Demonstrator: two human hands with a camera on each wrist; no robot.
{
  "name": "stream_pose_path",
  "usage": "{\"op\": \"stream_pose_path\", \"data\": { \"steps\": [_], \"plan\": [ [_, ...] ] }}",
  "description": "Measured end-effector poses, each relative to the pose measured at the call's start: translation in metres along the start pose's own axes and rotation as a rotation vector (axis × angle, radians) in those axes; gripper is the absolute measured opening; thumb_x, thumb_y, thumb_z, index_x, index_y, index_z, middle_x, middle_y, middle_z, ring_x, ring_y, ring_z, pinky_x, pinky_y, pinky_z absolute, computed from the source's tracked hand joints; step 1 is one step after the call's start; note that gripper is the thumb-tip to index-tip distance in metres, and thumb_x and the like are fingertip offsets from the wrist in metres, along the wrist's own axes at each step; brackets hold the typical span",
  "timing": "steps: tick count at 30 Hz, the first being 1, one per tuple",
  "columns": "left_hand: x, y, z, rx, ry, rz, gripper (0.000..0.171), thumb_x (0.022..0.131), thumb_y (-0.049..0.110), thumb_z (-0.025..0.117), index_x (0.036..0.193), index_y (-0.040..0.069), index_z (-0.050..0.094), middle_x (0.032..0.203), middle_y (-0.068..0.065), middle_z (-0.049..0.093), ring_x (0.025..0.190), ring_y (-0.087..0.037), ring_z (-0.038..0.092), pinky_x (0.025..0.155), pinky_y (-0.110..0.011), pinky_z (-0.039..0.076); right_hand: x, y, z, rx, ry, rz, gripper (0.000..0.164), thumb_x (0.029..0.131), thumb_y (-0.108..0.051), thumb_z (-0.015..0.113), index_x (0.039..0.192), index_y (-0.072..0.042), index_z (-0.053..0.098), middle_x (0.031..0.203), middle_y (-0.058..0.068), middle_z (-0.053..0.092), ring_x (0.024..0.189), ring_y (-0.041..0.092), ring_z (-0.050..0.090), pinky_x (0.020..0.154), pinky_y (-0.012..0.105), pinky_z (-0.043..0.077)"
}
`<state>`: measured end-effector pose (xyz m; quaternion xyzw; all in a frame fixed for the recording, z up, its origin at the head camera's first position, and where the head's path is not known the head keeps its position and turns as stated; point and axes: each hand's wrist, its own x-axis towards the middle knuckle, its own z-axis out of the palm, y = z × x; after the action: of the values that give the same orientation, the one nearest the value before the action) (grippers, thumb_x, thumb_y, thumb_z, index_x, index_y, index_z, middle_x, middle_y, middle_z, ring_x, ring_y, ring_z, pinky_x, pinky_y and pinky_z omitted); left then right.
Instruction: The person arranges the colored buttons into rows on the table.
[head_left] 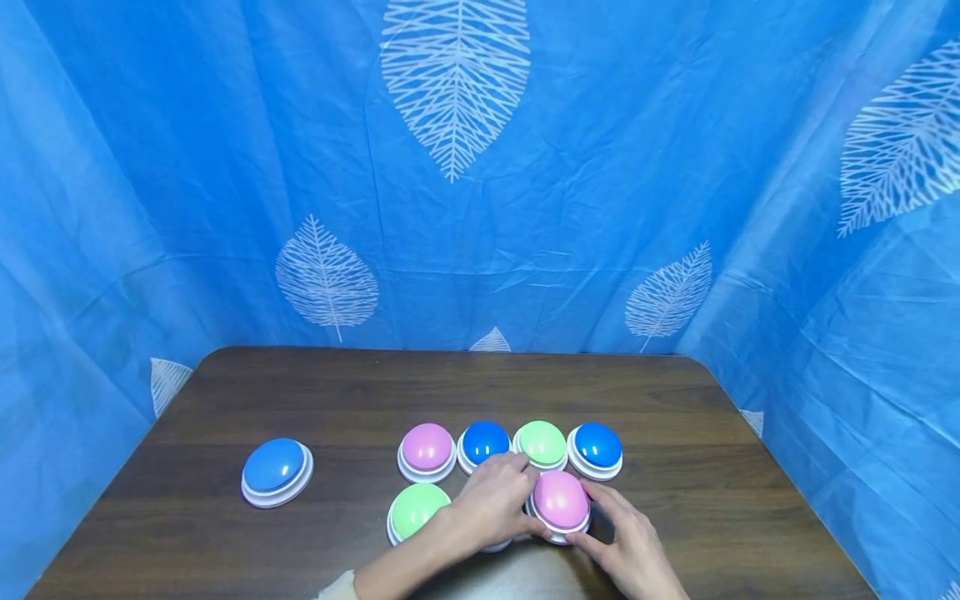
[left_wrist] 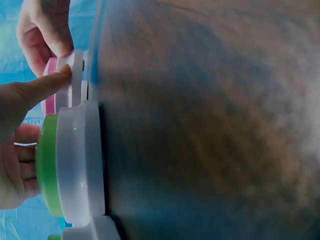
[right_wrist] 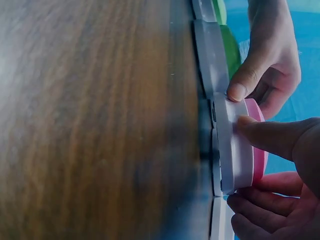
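A pink dome button with a white base is held between both hands at the near right end of a cluster of buttons. My left hand grips its left side, thumb on the white rim. From the right, my right hand grips it with thumb and fingers. In the right wrist view, the pink button's base looks slightly raised and tilted off the table. Beneath the left hand sits a green button, mostly hidden in the head view. Another green button lies left of it, partly behind the forearm.
Behind the hands runs a row: a pink button, a blue button, a light green button and a blue button. A separate blue button lies left on the wooden table. Blue leaf-print curtains surround the table.
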<state>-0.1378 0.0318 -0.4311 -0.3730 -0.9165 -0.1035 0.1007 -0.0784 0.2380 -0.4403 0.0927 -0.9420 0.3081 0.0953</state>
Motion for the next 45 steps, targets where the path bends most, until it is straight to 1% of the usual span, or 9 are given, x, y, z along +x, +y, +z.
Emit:
{"op": "stream_pose_path", "data": {
  "steps": [6,14,24,27,30,33,37,40,45],
  "plan": [
    [-0.002,0.001,0.001,0.021,-0.022,-0.016,0.060,0.069,0.064,0.080,0.100,0.014,0.069,0.092,0.006,0.059,0.093,-0.011,0.059,0.092,-0.027,0.047,0.000,0.001,0.004,0.010,-0.028,0.041,0.062,0.069,-0.021,0.091,0.124,-0.006,0.066,0.121,0.008,0.066,0.113,0.030,0.062,0.093,0.055,0.049],
    [-0.006,0.003,0.000,0.040,-0.068,-0.031,0.060,0.067,0.065,0.081,0.098,0.015,0.071,0.094,0.005,0.061,0.095,-0.011,0.060,0.090,-0.028,0.048,-0.002,-0.001,0.006,-0.004,-0.059,0.036,0.064,0.068,-0.026,0.092,0.123,-0.006,0.066,0.120,0.006,0.067,0.112,0.028,0.062,0.093,0.053,0.049],
    [-0.008,0.002,0.002,0.051,-0.068,-0.040,0.061,0.067,0.064,0.082,0.099,0.014,0.071,0.093,0.004,0.060,0.093,-0.012,0.059,0.089,-0.029,0.049,-0.001,-0.002,0.008,0.008,-0.118,0.102,0.067,0.070,-0.029,0.091,0.126,-0.006,0.064,0.123,0.009,0.065,0.115,0.031,0.060,0.095,0.055,0.047],
    [-0.008,0.001,0.002,0.060,-0.070,-0.040,0.061,0.067,0.064,0.082,0.100,0.014,0.071,0.092,0.004,0.060,0.092,-0.012,0.059,0.088,-0.029,0.049,0.000,-0.002,0.008,0.011,-0.124,0.114,0.068,0.070,-0.030,0.091,0.127,-0.006,0.063,0.123,0.010,0.065,0.115,0.032,0.060,0.095,0.055,0.047],
    [-0.007,0.001,0.001,0.072,-0.070,-0.036,0.062,0.068,0.064,0.081,0.102,0.013,0.071,0.091,0.004,0.059,0.092,-0.012,0.059,0.088,-0.029,0.049,0.001,-0.002,0.008,0.010,-0.119,0.102,0.069,0.070,-0.030,0.091,0.127,-0.006,0.062,0.123,0.010,0.065,0.115,0.032,0.060,0.095,0.055,0.047],
    [-0.007,0.001,0.000,0.077,-0.066,-0.030,0.060,0.067,0.063,0.082,0.099,0.013,0.071,0.089,0.003,0.059,0.090,-0.013,0.059,0.086,-0.029,0.049,0.000,-0.001,0.007,0.011,-0.104,0.073,0.069,0.069,-0.031,0.091,0.127,-0.006,0.063,0.123,0.008,0.065,0.115,0.031,0.060,0.094,0.054,0.048],
    [-0.007,0.000,-0.004,0.085,-0.063,-0.024,0.058,0.068,0.063,0.081,0.097,0.013,0.070,0.088,0.003,0.059,0.090,-0.013,0.060,0.087,-0.028,0.049,0.001,-0.001,0.008,0.004,-0.063,0.010,0.073,0.067,-0.033,0.092,0.129,-0.005,0.062,0.125,0.008,0.064,0.114,0.029,0.060,0.092,0.054,0.049],
    [-0.008,0.000,-0.008,0.090,-0.060,-0.027,0.059,0.069,0.064,0.080,0.098,0.014,0.069,0.089,0.004,0.058,0.090,-0.012,0.060,0.087,-0.028,0.049,0.003,-0.002,0.008,-0.008,-0.032,-0.033,0.075,0.068,-0.032,0.091,0.131,-0.005,0.061,0.127,0.008,0.064,0.114,0.029,0.060,0.091,0.053,0.050],
    [-0.013,-0.005,-0.017,0.092,-0.059,-0.064,0.059,0.071,0.064,0.079,0.101,0.014,0.068,0.089,0.006,0.055,0.090,-0.012,0.058,0.089,-0.029,0.049,0.012,-0.011,0.013,-0.019,0.031,-0.129,0.074,0.068,-0.025,0.090,0.133,-0.004,0.061,0.128,0.010,0.064,0.114,0.028,0.061,0.088,0.051,0.052]
  ]
}}
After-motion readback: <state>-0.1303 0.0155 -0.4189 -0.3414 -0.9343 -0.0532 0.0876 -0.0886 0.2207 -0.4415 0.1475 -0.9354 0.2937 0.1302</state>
